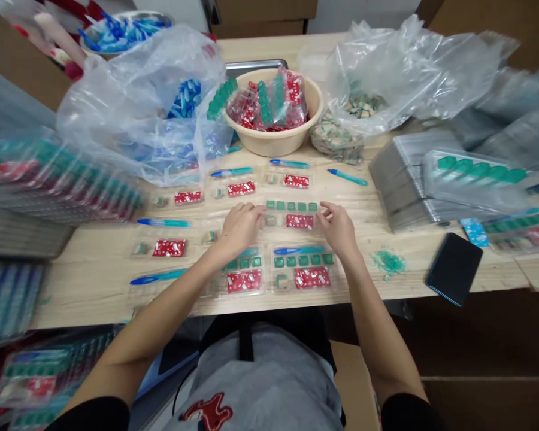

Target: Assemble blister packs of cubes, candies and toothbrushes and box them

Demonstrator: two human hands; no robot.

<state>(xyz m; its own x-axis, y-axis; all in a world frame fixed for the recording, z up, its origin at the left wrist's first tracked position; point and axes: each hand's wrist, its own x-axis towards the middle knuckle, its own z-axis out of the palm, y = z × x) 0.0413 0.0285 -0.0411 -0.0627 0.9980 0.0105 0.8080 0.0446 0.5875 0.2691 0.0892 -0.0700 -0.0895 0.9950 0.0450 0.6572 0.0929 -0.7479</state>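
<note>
Both hands rest on a clear plastic blister tray (291,216) in the middle of the wooden table (94,281). My left hand (239,226) lies at the tray's left end, its fingers curled onto the row of green squares (291,206). At the tray's right end, my right hand (339,227) has its fingers bent and pinched at the row. A red packet (299,221) sits in the tray between the hands. Two filled trays (302,269) with green squares, red packets and blue pens lie just in front of my wrists.
Several more trays and blue pens (164,222) cover the table. A beige bowl (273,140) of red and green packets stands behind, flanked by clear plastic bags (130,108). Stacked trays (54,179) stand left and right (471,176). A dark phone (453,268) overhangs the front edge.
</note>
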